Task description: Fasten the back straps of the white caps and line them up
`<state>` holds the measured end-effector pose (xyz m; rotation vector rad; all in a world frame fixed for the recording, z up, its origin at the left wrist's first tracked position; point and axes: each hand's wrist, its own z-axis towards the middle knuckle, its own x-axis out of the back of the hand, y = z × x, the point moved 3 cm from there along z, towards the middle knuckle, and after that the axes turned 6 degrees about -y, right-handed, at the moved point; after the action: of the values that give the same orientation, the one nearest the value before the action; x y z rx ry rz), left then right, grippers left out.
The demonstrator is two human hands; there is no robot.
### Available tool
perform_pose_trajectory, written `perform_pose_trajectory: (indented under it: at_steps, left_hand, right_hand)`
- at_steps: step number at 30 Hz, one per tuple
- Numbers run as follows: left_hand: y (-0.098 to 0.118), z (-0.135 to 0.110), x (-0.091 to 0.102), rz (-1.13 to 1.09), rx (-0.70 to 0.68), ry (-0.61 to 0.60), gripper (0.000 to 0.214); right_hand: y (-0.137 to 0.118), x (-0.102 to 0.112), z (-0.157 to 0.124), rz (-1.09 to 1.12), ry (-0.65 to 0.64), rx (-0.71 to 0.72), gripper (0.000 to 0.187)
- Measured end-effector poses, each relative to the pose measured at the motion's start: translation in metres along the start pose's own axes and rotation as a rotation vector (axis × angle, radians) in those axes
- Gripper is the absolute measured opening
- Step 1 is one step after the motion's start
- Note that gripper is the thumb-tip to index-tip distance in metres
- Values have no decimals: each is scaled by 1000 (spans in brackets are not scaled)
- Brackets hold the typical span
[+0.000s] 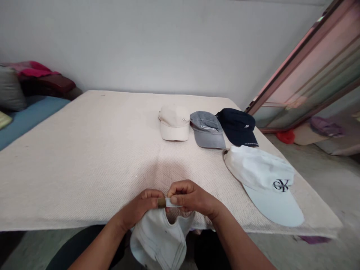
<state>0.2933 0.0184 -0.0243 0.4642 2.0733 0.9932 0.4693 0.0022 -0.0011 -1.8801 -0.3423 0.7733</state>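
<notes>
A light-coloured baseball cap (161, 238) hangs at the near edge of the table, its back opening and strap turned up between my hands. My left hand (143, 204) is closed on the cap beside the brass-coloured strap buckle (161, 203). The pale strap (172, 203) runs out of the buckle to the right, where my right hand (189, 197) pinches it between thumb and fingers. Part of the cap's front is out of sight below.
On the cloth-covered table (84, 161) lie a beige cap (174, 123), a grey cap (207, 129), a navy cap (236, 125) and a white cap (261, 176) with black letters. A wall stands behind; a blue-covered seat (36, 116) is at left.
</notes>
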Motion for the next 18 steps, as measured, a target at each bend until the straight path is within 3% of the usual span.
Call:
perform_pose_trajectory:
  at_steps: [9,18]
  left_hand:
    - [-2,0,-1,8,2,20,21]
    - [2,-1,-7,-6,-3,-38,22]
  right_hand:
    - [-1,-1,1,-19,-10,-5,23]
    - [5,1,2,-7,-44,-91,17]
